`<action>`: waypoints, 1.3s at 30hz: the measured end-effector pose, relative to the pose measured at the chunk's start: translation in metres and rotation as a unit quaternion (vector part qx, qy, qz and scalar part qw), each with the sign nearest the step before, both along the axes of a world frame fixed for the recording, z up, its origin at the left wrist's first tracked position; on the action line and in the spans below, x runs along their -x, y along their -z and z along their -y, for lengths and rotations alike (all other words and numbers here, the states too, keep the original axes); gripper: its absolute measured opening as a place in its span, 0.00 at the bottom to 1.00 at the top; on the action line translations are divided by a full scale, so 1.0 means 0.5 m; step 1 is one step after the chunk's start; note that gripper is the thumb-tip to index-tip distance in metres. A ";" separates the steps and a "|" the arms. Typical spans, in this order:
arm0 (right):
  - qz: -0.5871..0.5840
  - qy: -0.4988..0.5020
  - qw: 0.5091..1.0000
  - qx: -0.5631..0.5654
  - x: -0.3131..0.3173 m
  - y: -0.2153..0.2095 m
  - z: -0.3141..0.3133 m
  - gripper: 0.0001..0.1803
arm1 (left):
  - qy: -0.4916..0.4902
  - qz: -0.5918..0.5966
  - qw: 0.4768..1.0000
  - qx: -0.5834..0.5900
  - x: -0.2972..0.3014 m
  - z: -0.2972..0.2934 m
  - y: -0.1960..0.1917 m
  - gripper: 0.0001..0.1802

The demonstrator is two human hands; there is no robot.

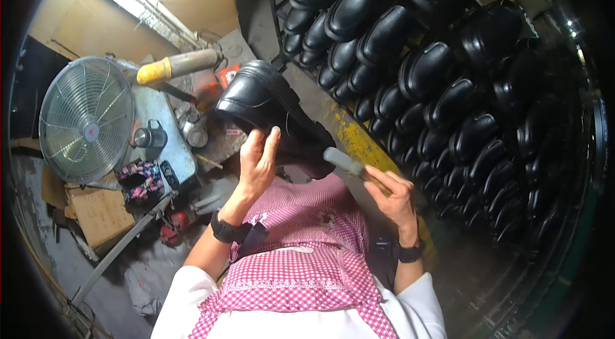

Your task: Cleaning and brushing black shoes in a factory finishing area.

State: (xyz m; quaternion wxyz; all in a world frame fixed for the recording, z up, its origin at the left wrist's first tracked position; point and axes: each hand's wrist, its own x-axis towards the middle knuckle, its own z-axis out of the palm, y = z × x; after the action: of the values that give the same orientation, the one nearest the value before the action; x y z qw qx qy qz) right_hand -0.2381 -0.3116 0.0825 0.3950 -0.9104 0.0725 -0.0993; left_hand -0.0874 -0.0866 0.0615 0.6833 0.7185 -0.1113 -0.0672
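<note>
Black shoe [269,105] in left hand's [257,163] closed grip; right hand [392,195] clasps hammer [352,167].

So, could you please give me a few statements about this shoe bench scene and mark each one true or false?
1. The left hand holds a black shoe. True.
2. The right hand is empty. False: it grips a brush by the handle.
3. The rack on the right holds black shoes. True.
4. The fan stands on the person's right. False: it is on the left.
5. The apron is plain blue. False: it is pink checked.
</note>
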 end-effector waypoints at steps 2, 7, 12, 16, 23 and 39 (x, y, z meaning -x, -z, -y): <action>0.018 0.132 0.982 -0.134 0.025 0.004 0.007 0.20 | 0.006 0.020 1.000 -0.003 -0.008 0.024 -0.024 0.14; 0.047 0.194 0.953 -0.228 0.066 0.009 0.026 0.24 | 0.072 -0.062 0.984 0.151 -0.008 0.135 -0.109 0.14; 0.159 0.200 0.962 -0.095 0.084 -0.069 0.025 0.34 | 0.112 -0.063 0.987 0.098 0.026 0.247 -0.214 0.15; 0.246 0.308 0.889 -0.232 0.173 -0.065 0.053 0.31 | 0.311 0.170 0.934 0.048 0.106 0.315 -0.328 0.09; 0.505 0.568 0.615 -0.208 0.394 -0.215 0.169 0.38 | 0.538 0.245 0.806 -0.010 0.137 0.328 -0.230 0.16; 0.334 0.726 0.561 -0.216 0.691 -0.193 0.648 0.30 | 0.356 -0.199 0.890 -0.202 -0.008 0.134 0.226 0.20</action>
State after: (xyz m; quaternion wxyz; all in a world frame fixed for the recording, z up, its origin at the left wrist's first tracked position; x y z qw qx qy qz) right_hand -0.5837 -0.6356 0.1790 0.3702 -0.3393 0.5913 -0.6310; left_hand -0.0834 -0.1536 -0.0513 0.4617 0.7245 -0.2059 -0.4686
